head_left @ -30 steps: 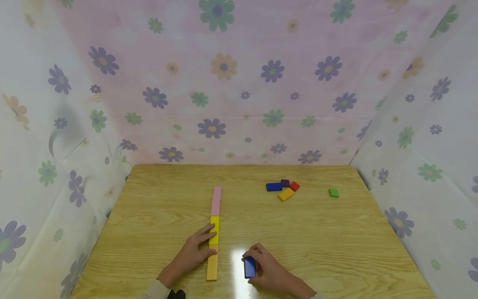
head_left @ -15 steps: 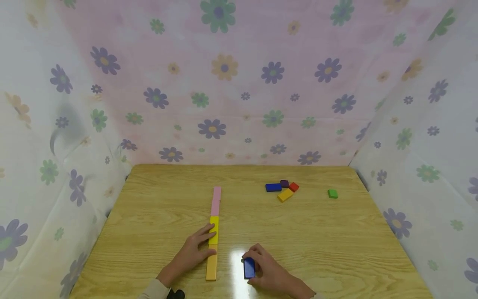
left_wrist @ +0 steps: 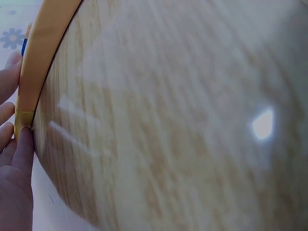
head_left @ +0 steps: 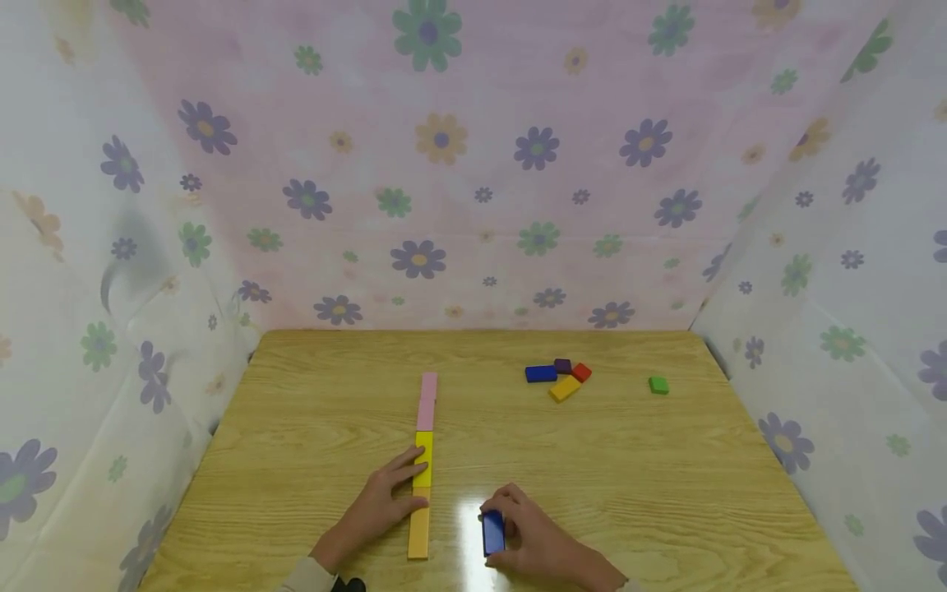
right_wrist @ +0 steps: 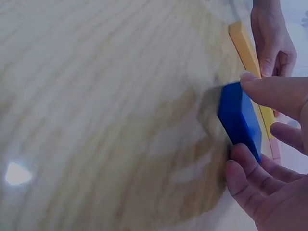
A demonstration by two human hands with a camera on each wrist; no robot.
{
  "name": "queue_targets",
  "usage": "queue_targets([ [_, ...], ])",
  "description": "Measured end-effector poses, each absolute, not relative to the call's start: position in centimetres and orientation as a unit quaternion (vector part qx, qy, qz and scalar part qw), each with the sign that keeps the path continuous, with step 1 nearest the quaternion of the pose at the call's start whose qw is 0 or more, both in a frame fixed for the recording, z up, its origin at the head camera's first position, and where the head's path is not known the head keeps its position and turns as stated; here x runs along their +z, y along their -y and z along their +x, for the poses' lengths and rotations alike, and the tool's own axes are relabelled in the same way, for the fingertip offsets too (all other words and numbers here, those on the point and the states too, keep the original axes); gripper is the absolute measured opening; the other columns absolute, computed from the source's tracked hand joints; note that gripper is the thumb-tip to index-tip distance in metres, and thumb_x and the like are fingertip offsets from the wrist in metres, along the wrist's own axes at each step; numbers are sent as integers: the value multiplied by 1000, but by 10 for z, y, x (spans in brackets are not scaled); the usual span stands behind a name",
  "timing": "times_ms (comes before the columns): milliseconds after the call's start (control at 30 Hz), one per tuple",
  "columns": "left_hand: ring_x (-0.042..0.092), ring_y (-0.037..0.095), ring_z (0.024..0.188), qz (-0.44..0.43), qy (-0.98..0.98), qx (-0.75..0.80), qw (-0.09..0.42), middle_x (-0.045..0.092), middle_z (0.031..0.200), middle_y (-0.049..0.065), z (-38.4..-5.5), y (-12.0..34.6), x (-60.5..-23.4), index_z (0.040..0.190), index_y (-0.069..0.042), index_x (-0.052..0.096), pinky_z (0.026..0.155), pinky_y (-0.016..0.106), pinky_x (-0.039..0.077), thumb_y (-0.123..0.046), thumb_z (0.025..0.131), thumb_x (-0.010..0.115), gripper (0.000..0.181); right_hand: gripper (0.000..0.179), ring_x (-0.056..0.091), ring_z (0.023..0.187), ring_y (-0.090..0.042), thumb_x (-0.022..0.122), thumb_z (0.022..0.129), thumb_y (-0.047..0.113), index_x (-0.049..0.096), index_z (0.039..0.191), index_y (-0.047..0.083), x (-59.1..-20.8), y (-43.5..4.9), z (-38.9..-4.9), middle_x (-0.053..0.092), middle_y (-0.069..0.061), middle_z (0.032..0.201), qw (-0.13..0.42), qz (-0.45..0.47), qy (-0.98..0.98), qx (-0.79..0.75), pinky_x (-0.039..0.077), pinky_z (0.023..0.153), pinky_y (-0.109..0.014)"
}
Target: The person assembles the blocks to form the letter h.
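A line of flat blocks runs away from me in the head view: an orange block [head_left: 418,534] nearest, then a yellow block [head_left: 423,479], then pink blocks [head_left: 427,403]. My left hand [head_left: 379,501] rests on the line from its left side, fingertips on the yellow block and thumb on the orange one. To the right of the line, my right hand [head_left: 533,534] pinches a blue block [head_left: 493,534] by its two ends, thumb at the near end and fingers at the far end. The right wrist view shows this blue block [right_wrist: 236,113] between thumb and fingertips, close over the table.
Farther back on the wooden table [head_left: 592,477] lie a second blue block [head_left: 542,374], a dark purple block [head_left: 563,366], a red block [head_left: 581,372] and an amber block [head_left: 565,389], grouped together. A green block [head_left: 658,386] sits apart at the right. Flowered cloth [head_left: 473,164] encloses the table.
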State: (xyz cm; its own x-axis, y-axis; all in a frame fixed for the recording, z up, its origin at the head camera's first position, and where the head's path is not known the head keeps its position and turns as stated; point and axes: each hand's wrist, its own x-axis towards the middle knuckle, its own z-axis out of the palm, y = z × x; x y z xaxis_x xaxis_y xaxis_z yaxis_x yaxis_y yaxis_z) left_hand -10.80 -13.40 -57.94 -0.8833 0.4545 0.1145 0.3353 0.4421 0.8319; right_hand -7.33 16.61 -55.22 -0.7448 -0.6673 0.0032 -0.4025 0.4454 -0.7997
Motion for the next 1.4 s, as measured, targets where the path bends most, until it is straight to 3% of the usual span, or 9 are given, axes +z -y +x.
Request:
queue_targets([
  [333,33,32,135,237,-848,471,55,38,147,9,-108,135,-580,129,-1,57,103,46,37,-25,84,72,54,42,54,73,-16,74,83,13,56,120,5,-530,-179,-98,52,-9,109,123,-317,-840,-423,49,62,-20],
  [467,33,33,135,238,-848,470,50,39,147,10,-108,135,-580,128,-1,57,102,49,37,-27,84,72,54,39,55,75,-13,71,85,9,56,120,5,-523,-186,-109,53,-11,111,121,-298,-848,-421,49,60,-21],
  [600,34,34,134,237,-848,471,48,39,146,11,-108,134,-581,128,0,57,102,50,37,-27,84,72,54,38,54,75,-8,71,85,8,56,120,5,-517,-193,-119,54,-11,112,103,-284,-860,-412,50,59,-21],
  [967,32,31,136,234,-845,477,64,38,148,9,-107,134,-579,129,-1,57,104,47,35,-25,83,73,55,36,54,75,-9,72,84,9,58,118,11,-503,-210,-143,55,-3,110,31,-254,-889,-380,50,58,-22],
  [1167,32,32,135,239,-846,473,58,38,148,9,-107,134,-579,129,-1,57,103,48,36,-26,84,72,54,36,55,73,-10,72,83,7,60,117,8,-499,-219,-159,56,-12,113,-9,-239,-895,-376,50,56,-22],
  [1400,34,34,134,242,-850,466,47,39,147,10,-108,134,-579,128,0,57,102,48,37,-26,84,72,54,36,57,72,-15,73,82,5,61,116,5,-495,-226,-174,58,-11,109,-39,-218,-901,-374,49,54,-23],
])
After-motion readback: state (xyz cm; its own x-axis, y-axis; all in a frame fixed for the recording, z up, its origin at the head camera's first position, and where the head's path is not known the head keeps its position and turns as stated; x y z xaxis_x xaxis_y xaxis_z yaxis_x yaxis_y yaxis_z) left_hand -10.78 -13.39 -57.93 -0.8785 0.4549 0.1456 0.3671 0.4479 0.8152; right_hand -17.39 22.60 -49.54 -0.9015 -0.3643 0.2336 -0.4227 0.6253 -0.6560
